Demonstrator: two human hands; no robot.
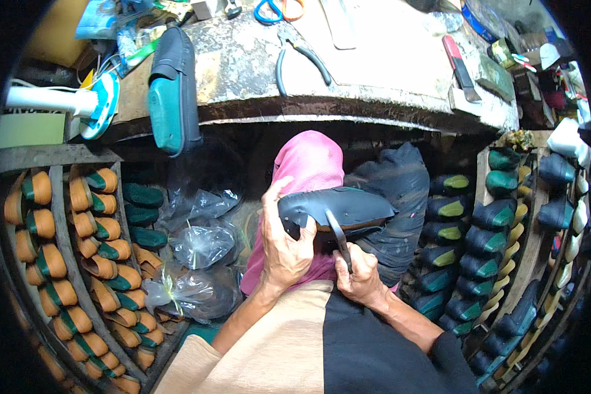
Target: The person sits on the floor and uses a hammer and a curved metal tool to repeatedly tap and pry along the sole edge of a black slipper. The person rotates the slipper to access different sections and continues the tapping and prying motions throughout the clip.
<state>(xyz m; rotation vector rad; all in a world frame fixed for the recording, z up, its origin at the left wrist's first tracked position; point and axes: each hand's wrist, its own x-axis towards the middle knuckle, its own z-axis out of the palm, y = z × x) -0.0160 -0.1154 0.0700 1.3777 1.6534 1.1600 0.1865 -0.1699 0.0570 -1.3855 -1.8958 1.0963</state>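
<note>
Across my lap lies a black shoe (358, 205), sole edge toward me, its toe end to the left. My left hand (284, 253) is wrapped round that toe end, thumb on the near side and fingers on the far side. In my right hand (362, 274) is a slim dark metal hand tool (339, 238), gripped in a fist. Its upper end touches or sits just over the shoe's near side; I cannot tell its exact kind. Beneath the shoe, a pink cloth (308, 161) covers one knee, and dark fabric (400, 217) covers the other.
A worn workbench (236, 72) stands ahead, holding pliers (302, 58), a red-handled knife (461, 67) and scissors (279, 10). A black-and-green loafer (172, 95) overhangs its edge. Racks of tan shoes (59, 261) flank my left, beside plastic bags (203, 246); racks of dark shoes (479, 243) flank my right.
</note>
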